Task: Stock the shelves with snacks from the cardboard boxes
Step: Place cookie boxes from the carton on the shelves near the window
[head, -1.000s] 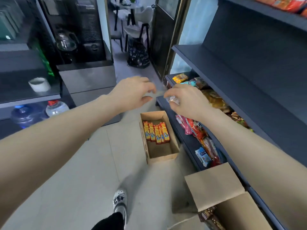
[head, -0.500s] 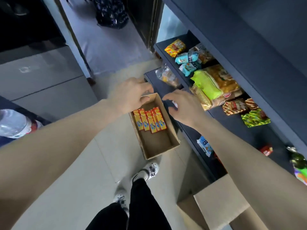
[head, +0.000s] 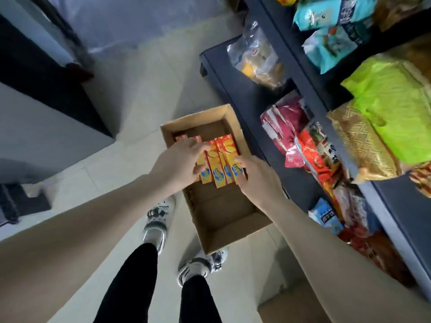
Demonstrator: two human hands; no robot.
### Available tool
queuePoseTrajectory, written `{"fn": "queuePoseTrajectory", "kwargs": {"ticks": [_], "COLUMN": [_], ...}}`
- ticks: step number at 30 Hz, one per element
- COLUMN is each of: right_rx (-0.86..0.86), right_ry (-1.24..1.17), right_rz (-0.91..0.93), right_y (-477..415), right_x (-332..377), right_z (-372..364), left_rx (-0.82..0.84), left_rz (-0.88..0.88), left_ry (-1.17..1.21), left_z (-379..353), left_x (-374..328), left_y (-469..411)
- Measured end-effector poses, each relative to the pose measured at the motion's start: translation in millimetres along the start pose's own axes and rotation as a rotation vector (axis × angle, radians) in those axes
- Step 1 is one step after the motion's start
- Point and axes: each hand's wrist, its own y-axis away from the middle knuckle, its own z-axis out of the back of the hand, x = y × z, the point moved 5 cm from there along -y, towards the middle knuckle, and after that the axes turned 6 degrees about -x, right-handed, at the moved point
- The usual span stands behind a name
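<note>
an open cardboard box (head: 218, 236) sits on the floor, and the task's snack packs (head: 221, 159) are inside it: a row of slim orange-and-yellow cartons standing side by side in the far half of the box. the near half shows bare brown bottom. the left hand (head: 177, 162) lies over the left end of the row, fingers curled across the tops and the thumb pressed on the near face. the right hand (head: 256, 178) closes on the right end, fingertips on the outermost carton and the thumb tucked below it, so the row is squeezed between the two hands.

just right of the box runs a dark shelf unit (head: 233, 73). on its lowest level, beyond the box's far right corner, lies a clear bag (head: 256, 57) with yellow pieces inside. level with the box are red packets (head: 286, 127), and towards its near end a small blue packet (head: 326, 215). the level above, further right of the box, holds teal bags (head: 333, 43), a bright green bag (head: 391, 101) and a gold patterned bag (head: 359, 145).

near the box's near edge stand two white shoes (head: 156, 220) below black trouser legs. a second cardboard box (head: 291, 308) shows part of itself nearer than the first, at the lower edge. the floor (head: 144, 89) is pale tile, and well to the left of the box stands a dark cabinet (head: 46, 73).
</note>
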Motion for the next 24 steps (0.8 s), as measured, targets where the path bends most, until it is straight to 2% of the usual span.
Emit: {"fn": "queuePoseTrajectory", "kwargs": {"ticks": [6,10,18,21,24], "right_rx": [0.021,0.044,0.055,-0.033,-0.016], "right_ry": [0.029,0.136,0.255,0.164,-0.129], "right_rz": [-0.185,-0.226,-0.251,-0.299,-0.284], "right_y": [-86.3,-123.2,-155.1,-153.9,-154.4], "right_x": [-65.7,-105.6,-149.2,-148.7,-132.2], "right_z": [-130.5,-209.3,-285.6,-288.8,-296.4], "left_rx": [0.161,0.199,0.192,0.201,0.203], "left_rz": [0.017,0.029,0.059,0.127,0.249], "left_ry": [-0.011,-0.009,0.028,0.139,0.311], "left_z": [-135.9,-206.8,-294.0,-307.6,-312.1], "left_x": [78.8,114.4,138.8,140.1,142.5], "left_y": [-64.9,-106.0,-168.3,-168.4,-164.0]}}
